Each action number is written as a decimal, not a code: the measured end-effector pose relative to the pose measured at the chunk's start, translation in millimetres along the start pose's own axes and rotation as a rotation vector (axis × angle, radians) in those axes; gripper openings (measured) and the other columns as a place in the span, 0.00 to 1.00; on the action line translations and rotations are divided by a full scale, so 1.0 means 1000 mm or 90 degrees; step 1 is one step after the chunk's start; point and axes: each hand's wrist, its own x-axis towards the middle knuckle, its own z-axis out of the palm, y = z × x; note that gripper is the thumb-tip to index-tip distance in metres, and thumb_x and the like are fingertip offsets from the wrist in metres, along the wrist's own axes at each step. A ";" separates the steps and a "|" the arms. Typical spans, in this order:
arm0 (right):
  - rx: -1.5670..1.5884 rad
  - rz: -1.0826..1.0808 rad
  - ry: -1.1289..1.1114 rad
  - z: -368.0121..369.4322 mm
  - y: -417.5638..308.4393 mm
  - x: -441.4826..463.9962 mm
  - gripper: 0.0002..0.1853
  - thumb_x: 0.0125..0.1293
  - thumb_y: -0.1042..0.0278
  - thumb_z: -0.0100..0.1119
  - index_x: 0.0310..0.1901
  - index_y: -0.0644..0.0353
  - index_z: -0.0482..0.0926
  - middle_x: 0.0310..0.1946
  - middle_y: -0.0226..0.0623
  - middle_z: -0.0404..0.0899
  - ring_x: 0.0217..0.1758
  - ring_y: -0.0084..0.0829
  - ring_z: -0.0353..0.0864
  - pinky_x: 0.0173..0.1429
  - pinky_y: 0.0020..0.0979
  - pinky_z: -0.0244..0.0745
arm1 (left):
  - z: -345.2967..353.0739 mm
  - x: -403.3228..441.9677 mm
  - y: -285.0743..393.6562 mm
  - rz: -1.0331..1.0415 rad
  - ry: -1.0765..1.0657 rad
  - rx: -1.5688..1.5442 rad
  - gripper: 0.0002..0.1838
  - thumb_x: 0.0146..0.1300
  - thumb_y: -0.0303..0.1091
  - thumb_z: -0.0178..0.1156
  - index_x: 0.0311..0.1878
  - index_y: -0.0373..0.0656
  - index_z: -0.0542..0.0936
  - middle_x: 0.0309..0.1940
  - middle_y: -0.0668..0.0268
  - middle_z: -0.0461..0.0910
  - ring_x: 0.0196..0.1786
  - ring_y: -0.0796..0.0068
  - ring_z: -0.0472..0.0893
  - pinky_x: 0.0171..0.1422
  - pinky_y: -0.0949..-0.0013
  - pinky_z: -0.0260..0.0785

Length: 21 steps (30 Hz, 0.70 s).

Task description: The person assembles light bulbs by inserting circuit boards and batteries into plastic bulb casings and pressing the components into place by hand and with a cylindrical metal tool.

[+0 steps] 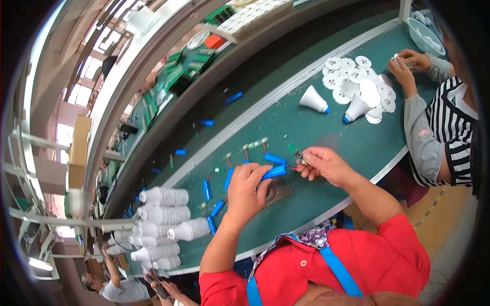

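My left hand (pixel 248 186) is closed around a blue cylindrical battery (pixel 274 172), which points to the right. Between the fingertips of my right hand (pixel 324 164) is a small green circuit board (pixel 295 151), tilted upward. Red wire (pixel 294 168) runs from the battery to the board. Just behind my hands, another blue battery (pixel 275 159) lies on the green bench (pixel 306 204). More blue batteries (pixel 206 190) with wires and small boards are scattered to the left of my left hand.
Stacks of white lamp housings (pixel 168 196) stand at left. Two white cones with blue ends (pixel 314 99) lie near a pile of white discs (pixel 352 81). A co-worker's hands (pixel 407 69) work at right, near a pale blue basket (pixel 425 38). A conveyor (pixel 204 137) carries blue batteries beyond the metal rail.
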 end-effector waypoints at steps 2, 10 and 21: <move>0.014 0.004 0.010 0.021 0.004 -0.012 0.12 0.69 0.62 0.47 0.44 0.63 0.74 0.36 0.34 0.79 0.34 0.20 0.77 0.36 0.22 0.74 | -0.003 -0.028 0.001 -0.016 0.028 -0.011 0.15 0.47 0.26 0.63 0.42 0.44 0.79 0.35 0.61 0.75 0.39 0.59 0.74 0.44 0.62 0.66; 0.006 -0.056 0.008 0.088 0.032 -0.023 0.09 0.68 0.68 0.49 0.47 0.60 0.74 0.38 0.36 0.79 0.41 0.24 0.78 0.46 0.26 0.74 | -0.009 -0.126 0.009 -0.145 0.127 -0.094 0.17 0.48 0.26 0.65 0.44 0.43 0.79 0.37 0.60 0.76 0.43 0.58 0.74 0.49 0.62 0.65; 0.164 -0.084 -0.094 0.139 0.040 -0.023 0.11 0.68 0.67 0.50 0.45 0.64 0.75 0.25 0.30 0.74 0.24 0.20 0.72 0.30 0.22 0.69 | -0.077 -0.228 -0.095 -0.425 0.620 0.000 0.26 0.57 0.32 0.62 0.57 0.32 0.68 0.54 0.51 0.70 0.60 0.58 0.68 0.65 0.60 0.56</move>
